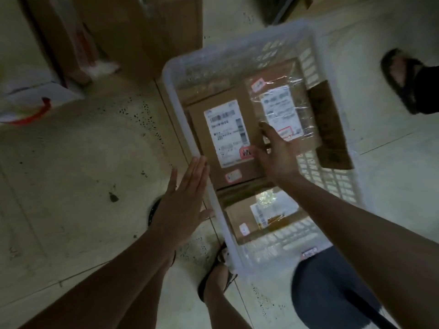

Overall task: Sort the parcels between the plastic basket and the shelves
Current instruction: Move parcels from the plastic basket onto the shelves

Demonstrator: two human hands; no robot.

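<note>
right hand (pixel 273 151) atop parcel (pixel 225 131) in basket (pixel 177 103)

text: none legible | parcel labels (pixel 226 132) blurred (barcodes too) | basket tag (pixel 308 252) unreadable

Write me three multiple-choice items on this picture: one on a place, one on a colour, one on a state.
1. The right hand is:
A. inside the basket, over the parcels
B. on the floor
C. behind the person's back

2. The basket is:
A. red
B. white
C. black

3. The left hand is:
A. a fist
B. gripping a parcel
C. flat, fingers straight

Answers:
1 A: it reaches in past the rim.
2 B: the plastic is pale white.
3 C: its fingers lie straight beside the rim.
</note>
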